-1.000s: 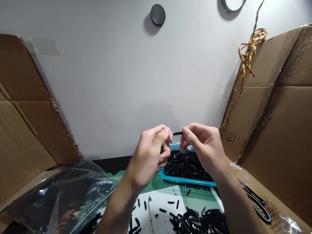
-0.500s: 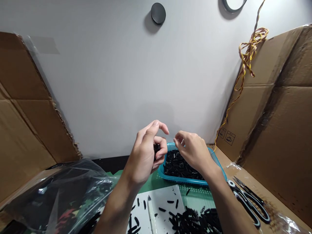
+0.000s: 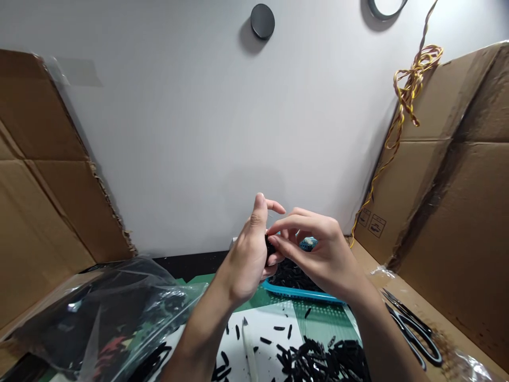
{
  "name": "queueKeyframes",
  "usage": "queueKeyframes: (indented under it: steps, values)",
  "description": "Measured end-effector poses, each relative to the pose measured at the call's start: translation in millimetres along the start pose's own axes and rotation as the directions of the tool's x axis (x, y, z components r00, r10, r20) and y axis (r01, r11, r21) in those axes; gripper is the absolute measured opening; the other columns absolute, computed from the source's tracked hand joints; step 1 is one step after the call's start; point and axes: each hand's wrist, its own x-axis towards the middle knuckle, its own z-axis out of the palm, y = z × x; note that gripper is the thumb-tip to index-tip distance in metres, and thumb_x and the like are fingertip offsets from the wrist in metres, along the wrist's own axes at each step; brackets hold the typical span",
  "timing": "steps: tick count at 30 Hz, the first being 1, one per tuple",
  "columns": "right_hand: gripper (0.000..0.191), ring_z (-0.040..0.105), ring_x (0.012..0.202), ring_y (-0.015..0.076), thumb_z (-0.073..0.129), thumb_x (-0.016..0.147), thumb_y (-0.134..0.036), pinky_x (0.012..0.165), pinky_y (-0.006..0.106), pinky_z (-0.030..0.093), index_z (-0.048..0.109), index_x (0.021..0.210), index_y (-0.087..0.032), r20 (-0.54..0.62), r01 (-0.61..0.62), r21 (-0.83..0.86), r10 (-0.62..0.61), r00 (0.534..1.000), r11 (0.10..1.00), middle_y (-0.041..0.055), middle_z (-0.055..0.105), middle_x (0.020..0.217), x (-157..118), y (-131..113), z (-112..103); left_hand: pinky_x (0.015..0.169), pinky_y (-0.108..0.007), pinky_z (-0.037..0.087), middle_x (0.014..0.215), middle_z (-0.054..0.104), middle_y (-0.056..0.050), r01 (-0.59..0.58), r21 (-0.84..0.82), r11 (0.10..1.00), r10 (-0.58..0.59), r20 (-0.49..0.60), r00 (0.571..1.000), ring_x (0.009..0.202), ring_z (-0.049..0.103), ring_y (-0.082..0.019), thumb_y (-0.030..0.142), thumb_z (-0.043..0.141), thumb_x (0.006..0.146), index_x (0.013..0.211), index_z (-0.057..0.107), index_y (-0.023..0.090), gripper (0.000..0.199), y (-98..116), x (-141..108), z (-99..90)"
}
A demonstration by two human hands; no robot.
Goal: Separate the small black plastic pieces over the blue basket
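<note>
Several small black pieces (image 3: 270, 247) show between the palm and curled fingers of my left hand (image 3: 251, 249), which is closed round them with its thumb raised. The fingertips of my right hand (image 3: 318, 239) reach into that palm and pinch at the black pieces; what exactly they grip is too small to make out. Behind and below my right hand, a blue basket (image 3: 302, 293) holds many black strips. A white sheet (image 3: 234, 347) carries scattered black pieces and a white pen-like tool (image 3: 249, 353). Nearer the front lies a black pile (image 3: 322, 361).
A clear plastic bag (image 3: 119, 307) with dark contents lies at left. Scissors (image 3: 417, 337) and a pointed tool (image 3: 405, 310) rest at right. Cardboard panels (image 3: 51, 170) (image 3: 469, 212) flank the grey wall, and twisted yellow wire (image 3: 409, 90) hangs at right.
My right hand has moved left and its fingertips now meet the black pieces in my left hand. My left hand has turned slightly, thumb more upright. The view has shifted a little.
</note>
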Motion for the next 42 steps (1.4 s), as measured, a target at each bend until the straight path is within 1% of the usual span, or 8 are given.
queueKeyframes:
  steps: [5,12,18,23,27,32,38,42]
  values:
    - [0.013,0.063,0.075,0.0141,0.072,0.1,-0.019,0.062,0.03,0.052,0.082,0.102,-0.026,0.032,-0.018,0.034,0.017,0.999,0.999,-0.0011,0.067,0.085,2,2,-1,0.037,-0.015,0.022,0.064,0.046,0.007,0.003,0.042,0.999,-0.003,0.004,1.0,0.044,0.028,-0.008,0.08,0.036,0.099,0.118,0.05,0.028,0.057,0,0,-1.4]
    - [0.009,0.065,0.082,0.0161,0.074,0.098,-0.019,0.067,0.031,0.053,0.076,0.09,-0.022,0.124,-0.096,0.077,0.086,0.989,0.992,0.0008,0.072,0.091,5,-1,-9,0.037,-0.017,0.019,0.057,0.042,0.008,0.07,0.051,0.996,-0.069,-0.019,0.997,0.042,0.029,-0.01,0.078,0.04,0.099,0.122,0.051,0.029,0.056,3,-1,1.5]
    - [0.011,0.062,0.081,0.0152,0.07,0.099,-0.019,0.068,0.031,0.053,0.074,0.089,-0.023,0.09,-0.094,0.024,0.092,0.992,0.995,-0.0005,0.069,0.089,5,-3,-9,0.038,-0.016,0.016,0.058,0.041,0.008,0.059,-0.01,0.998,-0.059,-0.002,0.998,0.043,0.022,-0.009,0.074,0.043,0.1,0.116,0.051,0.029,0.049,6,-2,1.9]
    - [0.01,0.063,0.082,0.0152,0.073,0.098,-0.017,0.067,0.031,0.054,0.077,0.098,-0.025,0.093,-0.09,0.035,0.086,0.992,0.995,-0.0009,0.072,0.092,5,-3,-7,0.038,-0.015,0.018,0.061,0.042,0.008,0.054,0.006,0.999,-0.054,0.006,0.999,0.045,0.023,-0.008,0.075,0.045,0.099,0.115,0.052,0.03,0.048,5,-4,1.1]
    - [0.012,0.065,0.085,0.0159,0.071,0.099,-0.016,0.068,0.031,0.054,0.078,0.092,-0.025,0.097,-0.078,0.013,0.077,0.992,0.997,0.0001,0.072,0.094,4,-3,-6,0.037,-0.013,0.018,0.059,0.041,0.008,0.072,0.024,0.997,-0.072,-0.007,0.997,0.044,0.025,-0.008,0.074,0.046,0.1,0.116,0.053,0.031,0.047,4,-4,0.6]
    - [0.011,0.066,0.082,0.0156,0.071,0.099,-0.018,0.067,0.031,0.056,0.078,0.094,-0.025,-0.031,-0.072,0.002,0.072,0.997,0.997,0.0002,0.068,0.089,3,-3,-10,0.036,-0.012,0.017,0.053,0.036,0.01,0.021,0.02,1.0,-0.021,0.027,0.999,0.041,0.019,-0.007,0.072,0.041,0.104,0.105,0.052,0.029,0.044,7,-3,0.2]
    - [0.003,0.063,0.071,0.016,0.078,0.095,-0.025,0.052,0.031,0.052,0.078,0.091,-0.025,-0.234,-0.029,0.121,0.057,0.971,0.992,0.0019,0.067,0.084,3,-1,-16,0.035,-0.01,0.015,0.05,0.033,0.011,-0.041,-0.007,0.999,0.041,0.012,0.999,0.039,0.015,-0.005,0.054,0.051,0.107,0.096,0.051,0.027,0.028,12,-4,-0.1]
    - [0.002,0.06,0.063,0.0133,0.08,0.093,-0.025,0.049,0.03,0.052,0.079,0.092,-0.025,-0.251,-0.031,0.17,0.074,0.965,0.985,0.0014,0.067,0.083,3,-2,-19,0.033,-0.011,0.016,0.049,0.033,0.01,-0.094,-0.025,0.995,0.096,0.083,0.992,0.038,0.016,-0.004,0.051,0.052,0.108,0.084,0.053,0.023,0.037,11,-6,0.5]
